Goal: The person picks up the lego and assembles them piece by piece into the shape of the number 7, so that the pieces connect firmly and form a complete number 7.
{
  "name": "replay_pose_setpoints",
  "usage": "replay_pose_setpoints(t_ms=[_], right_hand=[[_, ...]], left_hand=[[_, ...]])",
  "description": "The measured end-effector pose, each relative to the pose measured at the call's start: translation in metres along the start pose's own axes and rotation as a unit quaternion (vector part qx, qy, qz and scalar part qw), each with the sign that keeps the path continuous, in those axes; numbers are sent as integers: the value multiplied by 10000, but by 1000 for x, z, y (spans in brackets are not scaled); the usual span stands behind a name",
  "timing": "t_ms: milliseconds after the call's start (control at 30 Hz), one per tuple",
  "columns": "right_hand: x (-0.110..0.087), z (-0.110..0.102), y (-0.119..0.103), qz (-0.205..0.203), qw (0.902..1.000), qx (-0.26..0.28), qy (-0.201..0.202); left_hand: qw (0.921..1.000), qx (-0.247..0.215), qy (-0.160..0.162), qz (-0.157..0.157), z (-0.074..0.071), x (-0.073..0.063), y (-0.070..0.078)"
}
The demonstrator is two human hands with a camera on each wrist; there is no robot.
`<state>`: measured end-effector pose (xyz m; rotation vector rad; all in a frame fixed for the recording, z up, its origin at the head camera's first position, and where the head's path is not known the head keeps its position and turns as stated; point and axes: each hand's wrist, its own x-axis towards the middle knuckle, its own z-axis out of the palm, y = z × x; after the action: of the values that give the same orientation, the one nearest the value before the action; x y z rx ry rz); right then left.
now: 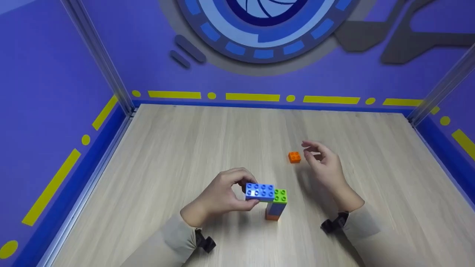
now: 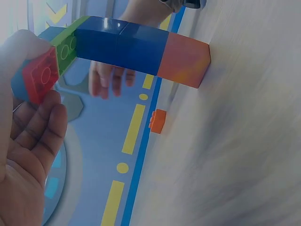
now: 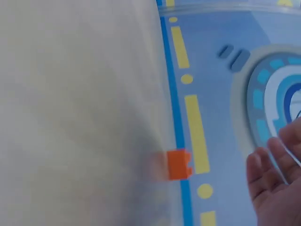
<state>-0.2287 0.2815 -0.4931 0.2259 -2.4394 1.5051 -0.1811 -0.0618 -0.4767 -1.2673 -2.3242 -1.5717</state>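
A stack of toy building bricks stands on the table, with an orange brick (image 2: 186,59) at its foot, blue bricks (image 2: 122,40) above and a green brick (image 1: 281,195) higher up. A blue eight-stud brick (image 1: 259,188) juts out to the left at the top, with a red brick (image 2: 41,77) under it. My left hand (image 1: 226,191) pinches this jutting end between thumb and fingers. Beyond the stack, a small orange four-stud brick (image 1: 294,157) lies studs up. My right hand (image 1: 328,168) hovers just right of it, fingers apart and holding nothing.
The wooden table (image 1: 178,148) is bounded by a blue-purple back wall (image 1: 148,74) and side walls. Metal posts (image 1: 100,55) rise at the back corners. Dark wrist cameras (image 1: 205,241) sit on both wrists.
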Motion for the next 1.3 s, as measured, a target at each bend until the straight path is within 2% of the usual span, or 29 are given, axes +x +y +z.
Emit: replay_pose_setpoints(t_ms=[100, 233, 367, 700, 833, 1033, 1100, 1300], right_hand=[[4, -2, 9, 287, 9976, -487, -410], [7, -5, 19, 596, 9893, -834, -1040], [7, -6, 26, 686, 9812, -1120, -1412], [9, -1, 38, 146, 9772, -1652, -1329], [9, 2, 40, -29, 9781, -1720, -1175], [7, 2, 40, 49, 9814, -1713, -870], [7, 2, 40, 113, 9802, -1761, -901], [10, 2, 44, -25, 9736, -1948, -1186]], left_hand=[[10000, 4, 12, -36, 0, 0, 1], [10000, 16, 5, -56, 0, 0, 2], [10000, 25, -18, -42, 0, 0, 3], [10000, -21, -20, -67, 1, 0, 3], [10000, -25, 2, -81, 2, 0, 2], [9999, -90, 32, -127, 3, -1, 1], [9999, -98, 38, -125, 3, -1, 1], [9999, -87, 55, -117, 4, -1, 2]])
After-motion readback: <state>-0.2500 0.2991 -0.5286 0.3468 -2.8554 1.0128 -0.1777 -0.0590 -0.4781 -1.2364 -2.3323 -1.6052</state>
